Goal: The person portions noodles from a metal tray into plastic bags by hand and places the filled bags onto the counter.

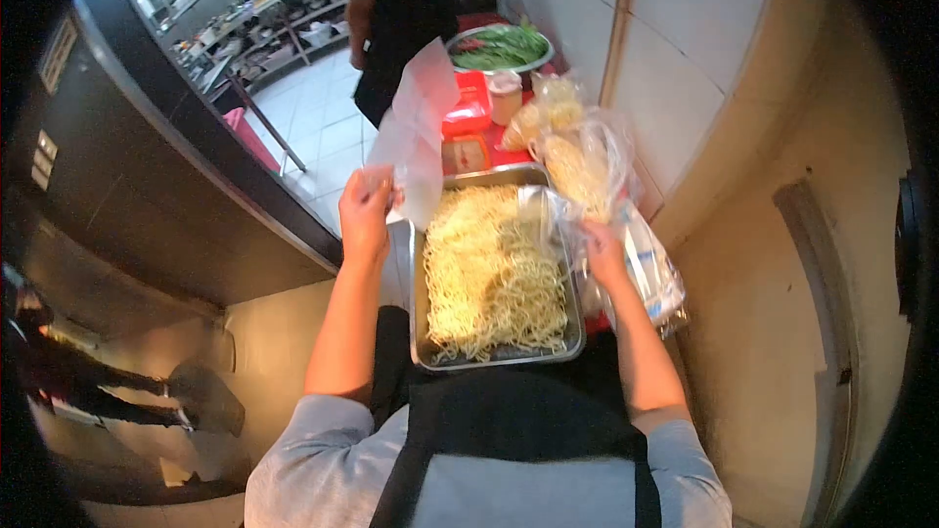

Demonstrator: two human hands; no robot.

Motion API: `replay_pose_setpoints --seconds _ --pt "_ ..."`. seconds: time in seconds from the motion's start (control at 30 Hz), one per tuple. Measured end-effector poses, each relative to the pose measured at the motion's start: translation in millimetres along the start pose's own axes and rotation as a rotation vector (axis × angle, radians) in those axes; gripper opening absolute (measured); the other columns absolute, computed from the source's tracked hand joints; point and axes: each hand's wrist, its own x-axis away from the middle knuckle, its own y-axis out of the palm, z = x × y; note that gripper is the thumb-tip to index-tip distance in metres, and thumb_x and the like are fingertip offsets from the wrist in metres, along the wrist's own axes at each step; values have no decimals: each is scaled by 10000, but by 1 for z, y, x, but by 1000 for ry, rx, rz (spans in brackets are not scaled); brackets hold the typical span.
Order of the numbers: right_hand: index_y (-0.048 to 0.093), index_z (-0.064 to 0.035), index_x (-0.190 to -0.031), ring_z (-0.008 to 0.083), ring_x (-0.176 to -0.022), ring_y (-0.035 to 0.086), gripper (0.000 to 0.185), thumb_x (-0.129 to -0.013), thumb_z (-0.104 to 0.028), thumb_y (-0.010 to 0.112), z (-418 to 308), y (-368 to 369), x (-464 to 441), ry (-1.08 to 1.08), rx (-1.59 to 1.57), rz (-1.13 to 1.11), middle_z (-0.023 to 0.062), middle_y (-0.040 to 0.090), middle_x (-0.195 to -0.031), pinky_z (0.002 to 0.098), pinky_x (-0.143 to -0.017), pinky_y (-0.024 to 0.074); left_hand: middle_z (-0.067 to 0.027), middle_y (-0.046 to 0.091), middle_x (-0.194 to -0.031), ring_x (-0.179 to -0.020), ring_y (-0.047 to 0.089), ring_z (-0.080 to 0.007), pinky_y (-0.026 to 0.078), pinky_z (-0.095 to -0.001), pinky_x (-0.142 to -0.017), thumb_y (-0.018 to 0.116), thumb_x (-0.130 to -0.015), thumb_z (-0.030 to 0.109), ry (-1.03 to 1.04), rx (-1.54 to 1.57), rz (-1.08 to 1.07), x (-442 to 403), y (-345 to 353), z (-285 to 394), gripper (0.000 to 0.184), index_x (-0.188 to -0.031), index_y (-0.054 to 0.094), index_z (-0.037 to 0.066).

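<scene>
White tiled wall [675, 29] borders a red surface [502, 156]; at its near end, a rectangular silver metal tray [504, 363] of curly yellow noodles [479, 269] lies between both hands, long axis running away from the torso. The left hand [367, 207] pinches a translucent white sheet [416, 132]; the right hand [601, 246], nearer the rim, meets crumpled clear plastic [543, 220], its grip too blurred to tell.
</scene>
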Motion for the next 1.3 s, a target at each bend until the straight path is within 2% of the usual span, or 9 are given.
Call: replay_pose_setpoints --seconds 0.23,0.43,0.57,0.7,0.8,1.0,1.1,1.23,1.3 --pt "609 2 -1090 300 -971 605 407 -884 -340 530 10 61 -53 570 -40 -345 201 638 -1026 381 -835 453 -52 638 -861 -744 586 -116 469 -251 -674 585 -881 26 -13 20 47 42 -77 3 94 -975 588 21" --pt "639 -51 -1046 236 -862 595 362 -878 -361 557 -3 25 -41 915 -657 -387 124 641 -913 345 -771 458 -54 643 -833 -700 589 -121 481 -257 -629 623 -848 -8 -113 226 126 54 -100 8 91 -904 576 46" --pt "622 -48 -1049 143 -857 560 275 -795 -153 627 -67 -12 -11 90 308 177 18 591 -928 339 -756 466 -35 625 -771 -681 570 -100 464 -242 -608 706 -779 13 83 39 147 53 -76 -8 157 -832 568 64" --pt "623 -39 -953 108 -795 545 274 -718 -84 757 -217 -14 8 384 -806 -179 37 571 -897 249 -659 478 -3 598 -778 -723 556 -85 459 -240 -646 740 -754 62 -27 -150 -207 89 -11 -26 183 -846 582 62" --pt "603 -37 -919 89 -694 508 261 -717 -72 764 -220 10 28 -87 -739 -314 6 553 -802 245 -631 474 -15 618 -880 -799 574 -102 457 -229 -698 682 -828 125 -401 152 -447 120 21 -48 170 -940 604 24" --pt "555 -61 -890 60 -673 526 140 -798 3 639 -162 12 35 337 -349 -208 -23 528 -722 215 -630 448 34 519 -773 -728 529 -79 447 -243 -736 569 -932 175 -590 277 -577 121 3 -51 192 -771 509 90" --pt "539 -39 -947 114 -698 567 166 -807 15 608 -167 22 36 506 -762 -218 20 584 -771 229 -638 461 9 523 -749 -699 536 -130 463 -290 -701 589 -897 116 -576 242 -805 120 -13 -63 114 -832 497 101" --pt "561 -15 -981 161 -771 599 191 -801 26 607 -217 0 34 678 -1478 -495 54 608 -796 254 -693 476 -21 546 -766 -710 553 -142 468 -286 -647 592 -867 66 -142 -580 -298 96 -32 -113 108 -902 496 101" --pt "654 -12 -910 176 -761 580 114 -811 -70 658 -215 -1 28 400 -899 -774 58 626 -831 273 -694 465 -29 557 -785 -720 560 -142 469 -267 -636 591 -862 62 -313 -268 -144 85 -24 -90 128 -954 509 98"
